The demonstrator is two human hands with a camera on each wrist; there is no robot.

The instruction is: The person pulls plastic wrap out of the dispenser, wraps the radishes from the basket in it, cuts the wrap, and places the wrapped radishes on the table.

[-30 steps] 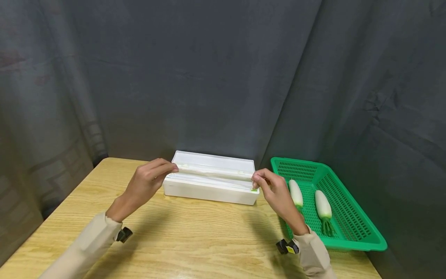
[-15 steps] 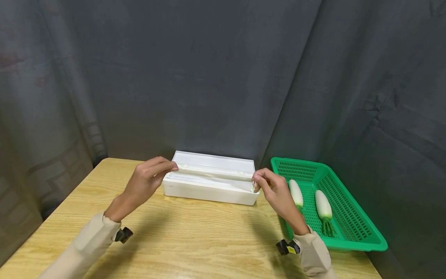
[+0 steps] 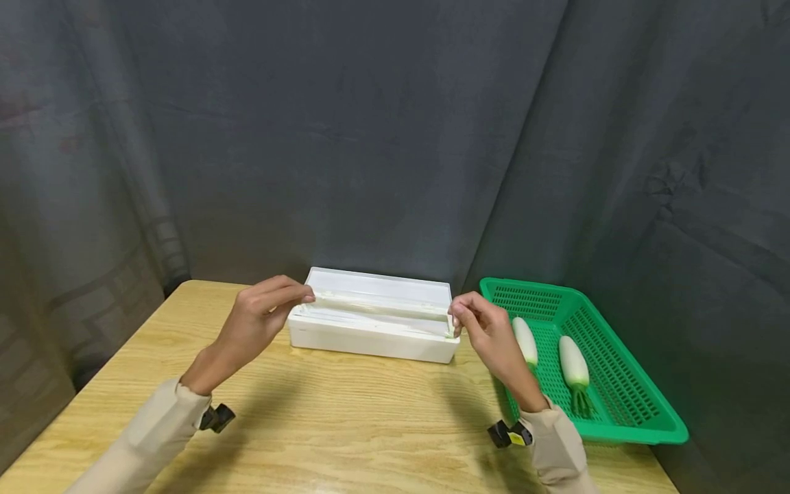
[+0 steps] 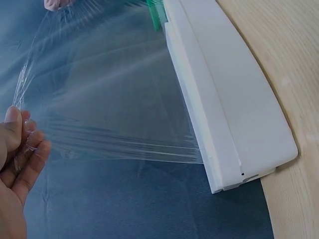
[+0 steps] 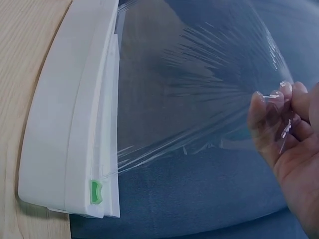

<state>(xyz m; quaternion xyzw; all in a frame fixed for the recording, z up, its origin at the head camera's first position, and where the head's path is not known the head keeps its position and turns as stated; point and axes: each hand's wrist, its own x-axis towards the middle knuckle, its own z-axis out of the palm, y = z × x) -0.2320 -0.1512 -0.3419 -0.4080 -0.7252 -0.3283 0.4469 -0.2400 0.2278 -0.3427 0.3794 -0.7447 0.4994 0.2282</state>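
A white cling film dispenser box (image 3: 373, 341) stands on the table with its lid (image 3: 379, 283) tipped back. Clear cling film (image 4: 119, 94) stretches up from the box between both hands. My left hand (image 3: 256, 312) pinches one corner of the film between thumb and fingers above the box's left end. At the right end, my right hand (image 3: 490, 333) pinches the other corner. Creases fan out from both grips in the wrist views. A green slider (image 5: 95, 192) sits at the right end of the box.
To the right stands a green plastic basket (image 3: 629, 433) holding two white radishes, a nearer one (image 3: 574, 360) and another (image 3: 524, 341) partly behind my right hand. The wooden table (image 3: 345, 425) extends in front of the box. A dark grey curtain (image 3: 370, 151) hangs behind.
Both hands keep their hold on the film and have barely moved. The right hand has risen very slightly. The box and basket stay in place.
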